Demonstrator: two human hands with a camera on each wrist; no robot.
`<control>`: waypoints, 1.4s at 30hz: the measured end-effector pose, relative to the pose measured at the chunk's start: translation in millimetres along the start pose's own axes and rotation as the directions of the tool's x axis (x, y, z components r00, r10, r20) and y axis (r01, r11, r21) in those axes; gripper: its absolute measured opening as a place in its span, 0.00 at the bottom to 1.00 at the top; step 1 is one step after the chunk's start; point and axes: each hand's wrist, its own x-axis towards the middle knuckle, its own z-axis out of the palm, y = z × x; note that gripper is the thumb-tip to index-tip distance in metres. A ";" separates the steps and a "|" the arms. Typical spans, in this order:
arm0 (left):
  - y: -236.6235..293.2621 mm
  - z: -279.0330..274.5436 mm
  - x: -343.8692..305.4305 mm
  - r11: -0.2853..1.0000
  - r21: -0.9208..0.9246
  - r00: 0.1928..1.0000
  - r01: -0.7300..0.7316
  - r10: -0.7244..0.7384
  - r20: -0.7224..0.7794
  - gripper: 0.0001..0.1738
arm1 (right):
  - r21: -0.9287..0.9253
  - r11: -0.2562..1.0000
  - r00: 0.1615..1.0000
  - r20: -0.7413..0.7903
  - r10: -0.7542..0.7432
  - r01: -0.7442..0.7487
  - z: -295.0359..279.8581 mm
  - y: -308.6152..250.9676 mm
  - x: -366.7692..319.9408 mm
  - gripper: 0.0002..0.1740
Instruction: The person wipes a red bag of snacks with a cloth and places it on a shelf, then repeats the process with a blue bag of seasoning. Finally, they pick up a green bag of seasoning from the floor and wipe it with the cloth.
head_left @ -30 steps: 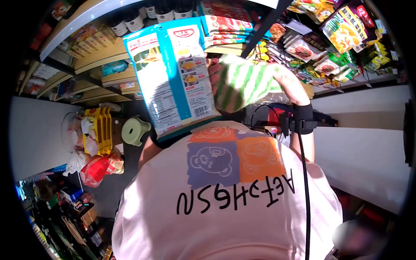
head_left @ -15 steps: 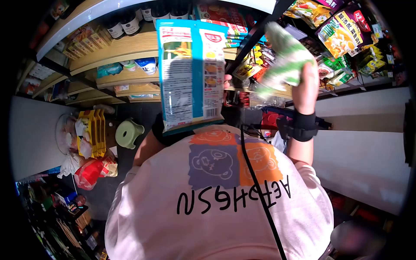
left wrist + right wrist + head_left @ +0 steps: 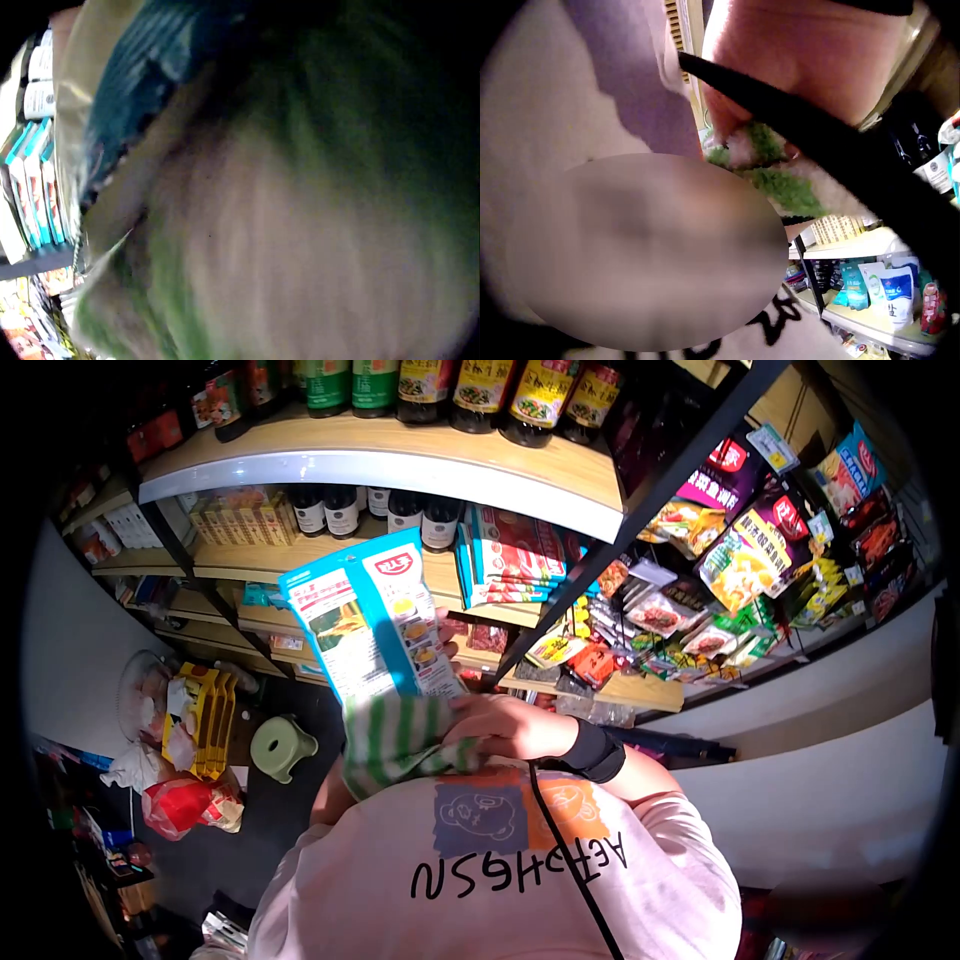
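The left hand (image 3: 446,640) holds the blue-and-white packet (image 3: 383,615) from behind. Only a few of its fingers show, bent round the packet's right edge; the palm and thumb are hidden, so how far those fingers are spread I cannot tell. The packet lies to the left of these fingertips, its printed face turned up toward the head and its top leaning a little to the left. The left forearm (image 3: 330,792) rises beside the shirt and disappears behind the packet and the cloth.

The right arm is bent, its forearm coming across the front of the body from the right. The right hand (image 3: 525,728) points leftward with its back uppermost, a black wristband (image 3: 595,750) behind it. Its fingers are close together and curled into the green-and-white striped cloth (image 3: 400,735), gripping it; where the thumb sits I cannot tell. The cloth spreads leftward from these fingers over the packet's lower part, below the left fingertips. In the left wrist view it fills most of the picture, blurred, against the packet's teal end.

The pale shirt (image 3: 480,885) is just on the body side of the right fingers. Beyond the left fingers are stacked red packets (image 3: 517,555) and dark bottles (image 3: 440,520) on a shelf; well to their left stands a green stool (image 3: 283,748).
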 end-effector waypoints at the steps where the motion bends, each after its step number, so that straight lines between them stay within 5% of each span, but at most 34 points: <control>1: 1.6 -6.1 0.3 1.000 -0.006 1.000 -0.014 0.015 0.022 0.35 | -0.120 0.992 0.999 0.009 0.038 -0.036 -3.2 0.7 -2.8 0.16; 2: 1.3 -15.0 4.3 0.997 -0.070 0.987 -0.039 0.049 0.155 0.33 | 0.010 0.972 0.971 0.044 0.235 -0.236 -9.1 -2.0 -6.7 0.14; 3: 0.3 -16.3 5.0 0.988 -0.152 0.987 -0.021 0.045 0.154 0.32 | -0.017 0.995 0.994 -0.052 0.098 -0.099 -18.4 6.8 -13.5 0.14; 4: 7.6 8.0 -0.1 0.996 -0.091 0.993 0.018 -0.007 0.116 0.32 | -0.053 0.975 0.963 -0.179 0.204 -0.216 -28.2 -18.9 -12.8 0.16; 5: 4.8 43.8 -13.5 0.968 0.231 0.979 -0.098 0.135 -0.151 0.32 | 0.213 0.973 0.924 -0.346 0.163 -0.092 -42.5 4.3 -23.6 0.16; 6: 1.8 54.0 -19.2 0.951 0.285 0.965 -0.123 0.181 -0.189 0.31 | 0.096 0.995 0.873 -0.485 0.056 -0.011 -65.3 -22.2 -17.9 0.16; 7: -1.2 64.2 -24.8 0.929 0.341 0.947 -0.141 0.227 -0.227 0.31 | 0.033 0.997 0.738 -0.674 -0.024 0.063 -78.5 -44.3 -15.4 0.16; 9: -3.9 37.3 -17.6 0.993 -0.104 0.993 -0.055 0.065 0.095 0.30 | -0.275 0.961 0.491 -0.836 -0.245 0.012 -112.6 -76.5 -9.6 0.13; 11: -8.1 3.2 -21.0 0.992 -0.092 0.992 -0.087 0.094 0.079 0.34 | -0.480 0.867 0.260 -0.827 -0.499 0.136 -144.1 -91.0 1.8 0.12; 12: -8.4 0.0 -22.4 0.995 -0.052 0.994 -0.087 0.089 0.056 0.40 | -0.621 0.779 0.164 -0.763 -0.626 0.082 -160.2 -94.3 6.0 0.13; 13: -8.9 -4.4 -21.2 0.987 -0.104 0.989 -0.123 0.130 0.068 0.28 | -0.714 0.695 0.230 -0.693 -0.683 -0.090 -174.3 -98.6 9.3 0.15; 14: -9.0 -19.1 -14.3 0.985 -0.172 0.986 -0.036 0.062 0.153 0.27 | -0.784 0.566 0.302 -0.621 -0.723 -0.255 -187.9 -104.7 10.2 0.18; 16: -12.3 -14.6 -13.1 0.988 -0.139 0.992 -0.074 0.088 0.095 0.27 | -0.784 0.531 0.445 -0.620 -0.646 -0.322 -206.0 -103.4 25.8 0.23; 18: -14.7 -6.3 -10.3 0.988 -0.095 0.991 -0.123 0.127 0.040 0.27 | -0.863 0.297 0.565 -0.495 -0.660 -0.408 -226.2 -78.2 27.4 0.27; 20: -16.8 3.4 -12.8 0.980 -0.035 0.981 -0.195 0.194 -0.028 0.27 | -0.830 0.185 0.635 -0.528 -0.564 -0.526 -213.4 -75.9 20.9 0.29; 22: -20.1 14.2 -13.6 0.959 0.050 0.955 -0.280 0.283 -0.086 0.27 | -0.826 0.233 0.670 -0.556 -0.492 -0.514 -181.6 -89.3 7.1 0.30; 24: -25.7 28.0 -15.5 0.910 0.159 0.905 -0.383 0.404 -0.135 0.27 | -0.700 0.613 0.769 -0.599 -0.224 -0.367 -137.0 -106.0 -11.1 0.31; 26: -37.3 47.3 -11.2 0.837 0.290 0.839 -0.464 0.520 -0.158 0.28 | -0.722 0.685 0.857 -0.410 -0.311 -0.097 -99.9 -88.8 -31.1 0.33; 28: -51.6 70.1 2.7 0.733 0.432 0.766 -0.526 0.629 -0.136 0.28 | -0.537 0.840 0.937 -0.253 -0.240 0.070 -63.0 -98.1 -52.8 0.41; 31: -81.1 117.0 38.8 0.515 0.617 0.646 -0.595 0.763 -0.014 0.29 | -0.652 0.758 0.977 -0.168 -0.129 -0.013 -43.6 -99.1 -83.4 0.56; 35: -131.7 191.3 105.2 0.266 0.704 0.581 -0.658 0.775 0.249 0.30 | -0.673 0.739 0.802 -0.455 -0.387 -0.025 -71.2 -96.8 -118.1 0.44; 38: -172.1 251.7 151.8 0.119 0.750 0.624 -0.650 0.646 0.439 0.31 | -0.312 0.949 0.677 -0.687 -0.263 0.053 -101.6 -98.4 -175.5 0.33; 40: -192.1 286.2 178.6 -0.084 0.762 0.656 -0.643 0.454 0.603 0.36 | -0.275 0.953 0.349 -0.887 -0.302 0.125 -112.4 -112.3 -216.9 0.30; 41: -201.7 299.2 187.2 0.052 0.794 0.765 -0.606 0.311 0.564 0.38 | -0.127 0.968 0.348 -0.916 -0.198 0.215 -122.3 -129.3 -243.0 0.29; 42: -209.3 305.5 201.3 -0.030 0.790 0.775 -0.613 0.174 0.608 0.41 | 0.022 0.953 0.360 -0.928 -0.093 0.301 -135.9 -147.1 -269.8 0.28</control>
